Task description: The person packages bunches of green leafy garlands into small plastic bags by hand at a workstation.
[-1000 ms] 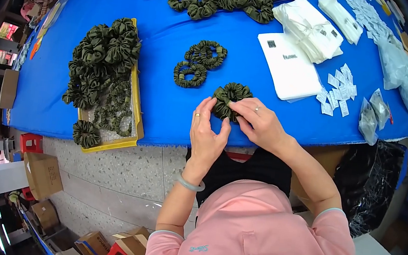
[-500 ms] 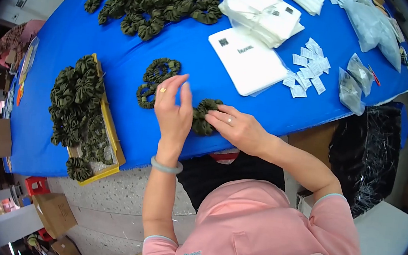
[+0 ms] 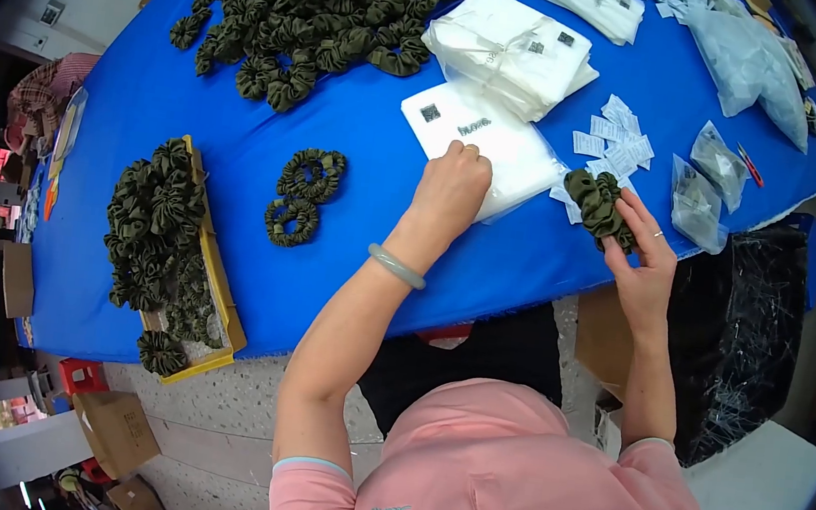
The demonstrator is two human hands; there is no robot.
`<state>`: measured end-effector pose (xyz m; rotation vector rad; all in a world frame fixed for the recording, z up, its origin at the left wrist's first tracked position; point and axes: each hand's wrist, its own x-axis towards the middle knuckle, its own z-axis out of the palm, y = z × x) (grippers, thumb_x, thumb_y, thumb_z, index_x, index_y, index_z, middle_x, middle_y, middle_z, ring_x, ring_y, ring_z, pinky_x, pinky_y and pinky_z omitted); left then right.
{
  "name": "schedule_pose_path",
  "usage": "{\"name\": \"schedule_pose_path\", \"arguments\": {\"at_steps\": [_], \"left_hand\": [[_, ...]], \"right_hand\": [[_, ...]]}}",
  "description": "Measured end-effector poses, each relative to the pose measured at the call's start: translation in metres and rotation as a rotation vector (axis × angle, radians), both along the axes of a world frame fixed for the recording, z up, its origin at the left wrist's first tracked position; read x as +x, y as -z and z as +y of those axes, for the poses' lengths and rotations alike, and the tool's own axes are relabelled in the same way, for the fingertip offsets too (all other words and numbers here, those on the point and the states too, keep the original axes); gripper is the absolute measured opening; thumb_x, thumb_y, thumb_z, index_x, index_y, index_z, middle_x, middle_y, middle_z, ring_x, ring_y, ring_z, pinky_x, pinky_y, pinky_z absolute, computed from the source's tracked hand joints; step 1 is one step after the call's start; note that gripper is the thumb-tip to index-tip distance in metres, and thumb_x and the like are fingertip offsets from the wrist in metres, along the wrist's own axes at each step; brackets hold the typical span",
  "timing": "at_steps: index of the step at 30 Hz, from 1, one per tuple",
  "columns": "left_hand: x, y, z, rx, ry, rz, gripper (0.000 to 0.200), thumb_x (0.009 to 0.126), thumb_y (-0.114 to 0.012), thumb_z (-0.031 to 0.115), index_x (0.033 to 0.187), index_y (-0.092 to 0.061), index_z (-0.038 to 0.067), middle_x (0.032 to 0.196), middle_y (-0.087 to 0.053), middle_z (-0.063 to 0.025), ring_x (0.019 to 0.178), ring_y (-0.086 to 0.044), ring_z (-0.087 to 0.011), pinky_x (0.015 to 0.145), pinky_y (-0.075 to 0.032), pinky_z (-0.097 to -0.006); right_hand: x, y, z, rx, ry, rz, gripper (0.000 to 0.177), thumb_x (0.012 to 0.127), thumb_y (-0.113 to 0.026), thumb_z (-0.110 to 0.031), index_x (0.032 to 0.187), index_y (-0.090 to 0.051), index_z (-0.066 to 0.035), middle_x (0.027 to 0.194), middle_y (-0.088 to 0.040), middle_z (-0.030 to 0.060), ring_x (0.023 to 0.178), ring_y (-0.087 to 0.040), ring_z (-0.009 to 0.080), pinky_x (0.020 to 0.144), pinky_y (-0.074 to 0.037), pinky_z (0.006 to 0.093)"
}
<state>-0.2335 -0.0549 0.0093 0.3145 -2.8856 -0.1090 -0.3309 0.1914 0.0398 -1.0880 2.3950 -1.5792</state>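
My right hand (image 3: 641,261) grips a dark green scrunchie (image 3: 599,203) at the right part of the blue table (image 3: 238,155), beside a scatter of small white packets (image 3: 618,144). My left hand (image 3: 450,187) rests with curled fingers on the near edge of a flat stack of white plastic bags (image 3: 481,141); whether it pinches one I cannot tell. Two more green scrunchies (image 3: 301,197) lie to the left of that hand.
A yellow tray (image 3: 220,284) heaped with scrunchies sits at the left table edge. A big pile of scrunchies (image 3: 326,4) lies at the back, with bundled white bags (image 3: 512,45) and clear bags (image 3: 715,169) to the right. Cardboard boxes (image 3: 107,422) stand on the floor.
My right hand carried the scrunchie from the table's middle to the right. My left hand let go of it and reached forward onto the white bag stack.
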Motion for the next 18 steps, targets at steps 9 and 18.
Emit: {"name": "schedule_pose_path", "arguments": {"at_steps": [9,18], "left_hand": [[0.006,-0.005,-0.015,0.583,-0.26,0.284,0.009,0.082,-0.068,0.001,0.088,-0.073,-0.003,0.087,-0.074,-0.0116,0.071,-0.066,-0.0235,0.067,-0.053,-0.0308],[0.007,0.001,-0.024,0.441,-0.112,0.38,0.01,0.081,-0.068,0.0,0.09,-0.073,0.0,0.093,-0.073,-0.0095,0.076,-0.066,-0.0245,0.071,-0.053,-0.0323]], "right_hand": [[-0.002,0.043,-0.071,-0.066,-0.407,0.449,0.054,0.071,-0.072,0.01,0.123,-0.064,-0.002,0.139,-0.059,0.0153,0.117,-0.064,0.0291,0.096,-0.055,0.0335],[-0.009,0.045,-0.09,0.065,-0.49,0.519,0.052,0.073,-0.072,0.007,0.123,-0.063,-0.001,0.134,-0.061,0.0161,0.111,-0.066,0.029,0.094,-0.056,0.0342]]}}
